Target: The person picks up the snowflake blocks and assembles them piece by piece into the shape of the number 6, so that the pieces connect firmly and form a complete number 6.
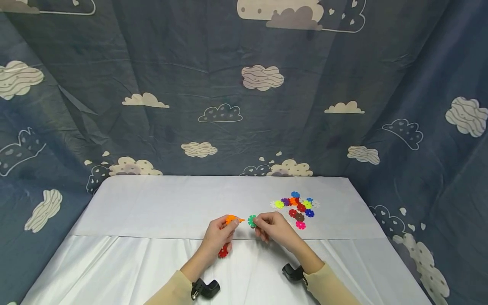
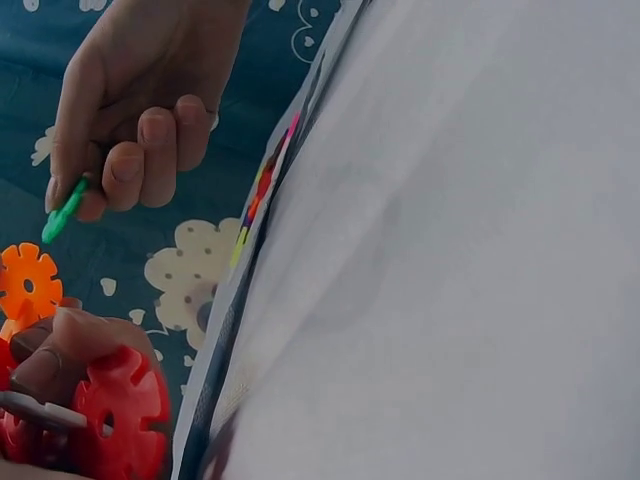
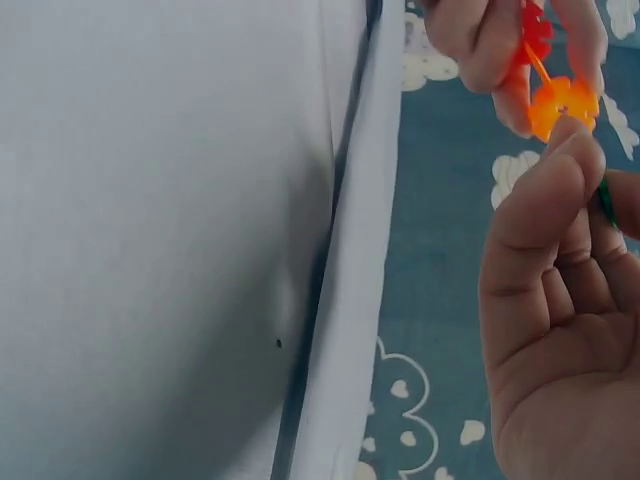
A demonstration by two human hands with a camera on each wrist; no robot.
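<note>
Grips orange discs (image 1: 230,219) and red discs (image 1: 223,252) in curled left hand (image 1: 216,235), pinches green disc (image 1: 251,221) in right hand (image 1: 277,228), near loose discs (image 1: 301,207) on white table (image 1: 171,207).

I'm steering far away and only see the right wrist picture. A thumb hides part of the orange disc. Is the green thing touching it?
Observer: No, the left wrist view shows a little gap between the green disc and the orange disc.
Operator: Phew! Are there any more discs on the table?
Observer: Yes, the head view shows a bunch of colourful discs lying there, beyond the right hand.
</note>
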